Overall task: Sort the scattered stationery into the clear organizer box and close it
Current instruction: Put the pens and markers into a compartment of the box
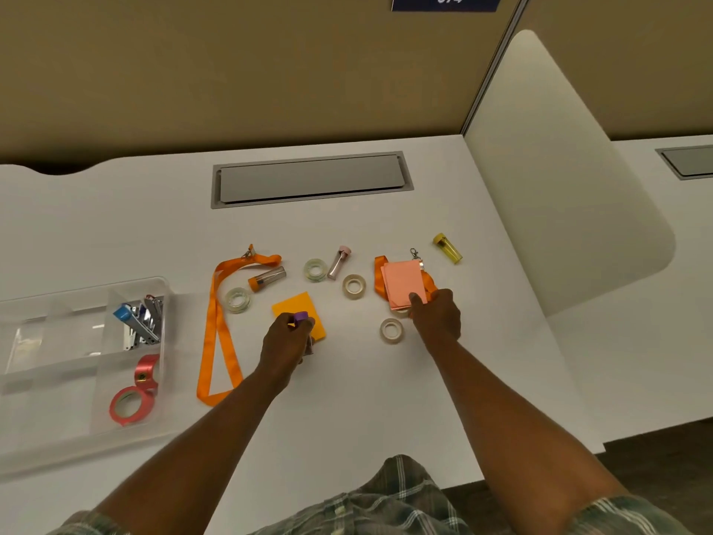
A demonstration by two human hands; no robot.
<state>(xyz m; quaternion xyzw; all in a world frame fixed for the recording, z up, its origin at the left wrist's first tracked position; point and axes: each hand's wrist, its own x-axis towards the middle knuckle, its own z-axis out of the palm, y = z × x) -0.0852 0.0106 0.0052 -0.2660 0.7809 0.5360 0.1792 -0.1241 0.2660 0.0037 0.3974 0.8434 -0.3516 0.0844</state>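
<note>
My left hand [287,343] is closed around a purple-capped tube [300,317], over an orange sticky-note pad [299,308]. My right hand [436,312] pinches the near edge of a pink sticky-note pad [403,281] that lies on a bunched orange lanyard [380,276]. The clear organizer box [77,364] sits open at the left with staplers [141,320] and red tape rolls [133,399] inside. Several clear and beige tape rolls [354,285] lie loose on the desk. An orange-capped tube [266,279], a pink-capped tube [339,262], a yellow tube [447,247] and a long orange lanyard [218,334] lie there too.
A grey cable hatch [310,178] is set into the white desk behind the items. A white divider panel [559,179] rises at the right. The desk's front edge runs near my lap.
</note>
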